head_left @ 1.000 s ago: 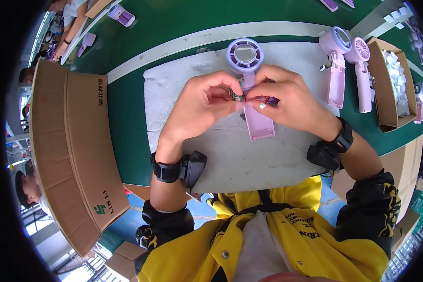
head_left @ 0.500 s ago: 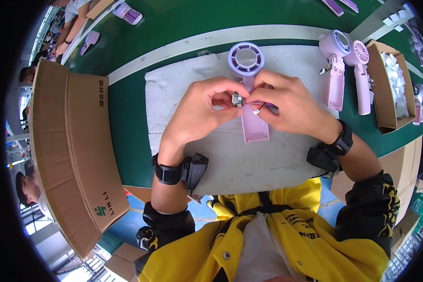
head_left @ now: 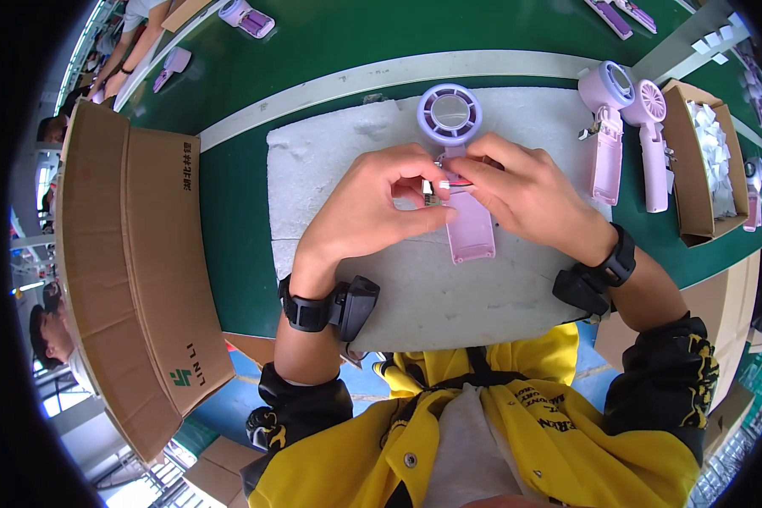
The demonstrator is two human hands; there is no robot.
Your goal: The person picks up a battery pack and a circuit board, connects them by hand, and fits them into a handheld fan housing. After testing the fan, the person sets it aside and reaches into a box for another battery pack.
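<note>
A lilac hand-held fan [head_left: 472,233] lies face up before me, its round head away from me and its handle shell opened. Over the upper handle, my left hand [head_left: 360,199] is closed on a small green circuit board [head_left: 429,198] with a pale metal part. Close to the board sits a white wire plug [head_left: 444,184] on red and black wires [head_left: 460,184]. My right hand [head_left: 529,182] pinches at these wires, its fingertips partly hiding them. Whether the plug is seated in the board, I cannot tell.
A white foam mat [head_left: 313,152] lies under the work on a green table [head_left: 233,254]. To the right are two more fans [head_left: 606,157] [head_left: 654,157] and a carton [head_left: 694,216] of white pieces. A large cardboard box [head_left: 157,279] stands left; a white rail [head_left: 330,85] runs behind.
The white plug, earlier hanging below my right fingers, is now up beside the circuit board. My right fingers have shifted up along the wires. The whole view has shifted slightly.
</note>
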